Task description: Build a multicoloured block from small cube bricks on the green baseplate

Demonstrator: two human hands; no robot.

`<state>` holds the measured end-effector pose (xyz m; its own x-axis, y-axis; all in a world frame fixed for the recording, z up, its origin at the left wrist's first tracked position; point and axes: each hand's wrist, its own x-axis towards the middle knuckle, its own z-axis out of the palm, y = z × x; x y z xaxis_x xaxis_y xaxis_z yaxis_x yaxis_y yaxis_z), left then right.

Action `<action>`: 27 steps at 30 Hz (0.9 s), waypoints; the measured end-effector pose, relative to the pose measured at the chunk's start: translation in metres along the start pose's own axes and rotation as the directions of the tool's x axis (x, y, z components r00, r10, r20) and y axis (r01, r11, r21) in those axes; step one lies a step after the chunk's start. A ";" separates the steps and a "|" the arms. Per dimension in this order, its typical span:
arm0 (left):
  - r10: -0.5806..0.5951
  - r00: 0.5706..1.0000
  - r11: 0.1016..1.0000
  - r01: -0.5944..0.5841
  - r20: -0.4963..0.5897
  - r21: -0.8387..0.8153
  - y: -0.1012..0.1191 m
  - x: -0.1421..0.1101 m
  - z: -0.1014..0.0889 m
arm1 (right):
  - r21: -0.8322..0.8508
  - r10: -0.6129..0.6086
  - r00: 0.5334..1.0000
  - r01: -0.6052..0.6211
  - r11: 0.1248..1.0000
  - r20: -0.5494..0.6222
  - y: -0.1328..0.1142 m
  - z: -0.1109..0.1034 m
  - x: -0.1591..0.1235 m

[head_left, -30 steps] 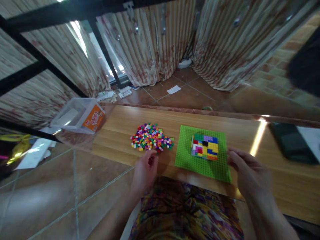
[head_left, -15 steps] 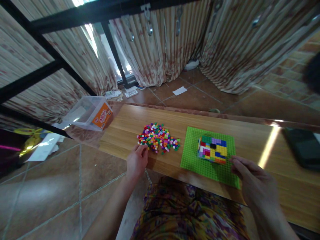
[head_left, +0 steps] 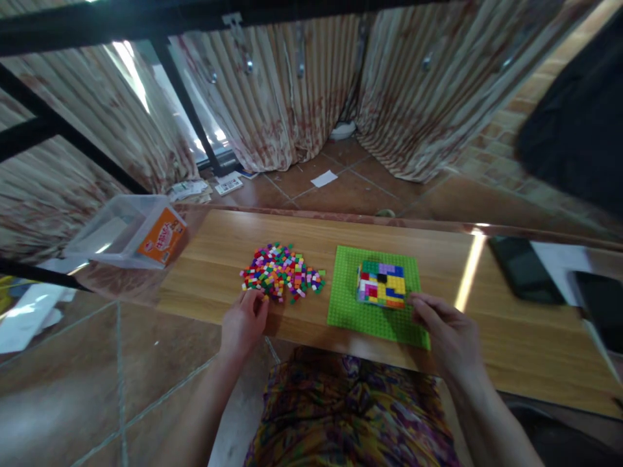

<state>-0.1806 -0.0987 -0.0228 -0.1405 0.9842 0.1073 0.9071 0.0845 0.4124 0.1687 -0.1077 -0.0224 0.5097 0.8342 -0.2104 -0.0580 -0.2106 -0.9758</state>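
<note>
A pile of small loose toy bricks (head_left: 280, 269) in many colours lies on the wooden tabletop. My left hand (head_left: 244, 324) rests at the pile's near edge, thumb and fingers closed together; whatever is between them is too small to make out. To the right, a green studded baseplate (head_left: 343, 305) carries a block built of coloured bricks (head_left: 382, 285), with one dark piece on top. Beside that block's right side is my right hand (head_left: 450, 331), over the baseplate's right edge. Its thumb and fingertips are pinched, and what they hold, if anything, is hidden.
A clear plastic box (head_left: 114, 243) with an orange label stands left of the bricks. At the right lie a dark flat device (head_left: 525, 269), white paper (head_left: 564, 263) and another dark device (head_left: 603, 301). A dark shape (head_left: 579, 117) fills the upper right.
My view has swung to the right, so the tabletop things sit further left and more shows at the right. Both hands stay by the pile and the built block.
</note>
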 end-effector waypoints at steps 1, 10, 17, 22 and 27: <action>0.002 1.000 1.000 -0.002 -0.012 -0.021 -0.001 0.000 0.000 | 0.008 -0.010 1.000 0.010 1.000 0.000 -0.001 0.000 0.001; 0.066 0.993 0.837 -0.002 0.097 -0.548 0.062 -0.004 -0.001 | -0.061 -0.156 0.988 0.155 0.986 -0.009 -0.010 -0.001 -0.005; 0.336 0.853 0.638 0.107 0.401 -0.762 0.144 0.002 0.016 | -0.323 -0.450 0.796 0.585 0.744 0.405 -0.034 0.003 -0.032; 0.485 0.763 0.568 0.095 0.426 -0.818 0.170 0.017 0.019 | -0.308 -0.525 0.638 0.752 0.583 0.563 -0.042 0.001 -0.029; 0.518 0.752 0.569 0.053 0.408 -0.821 0.177 0.023 0.028 | -0.320 -0.587 0.621 0.778 0.541 0.518 -0.035 0.001 -0.014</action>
<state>-0.0124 -0.0566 0.0267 0.5258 0.8473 -0.0747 0.1830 -0.0269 0.9827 0.1626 -0.1118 0.0146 -0.0942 0.9063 0.4119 0.6394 0.3722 -0.6727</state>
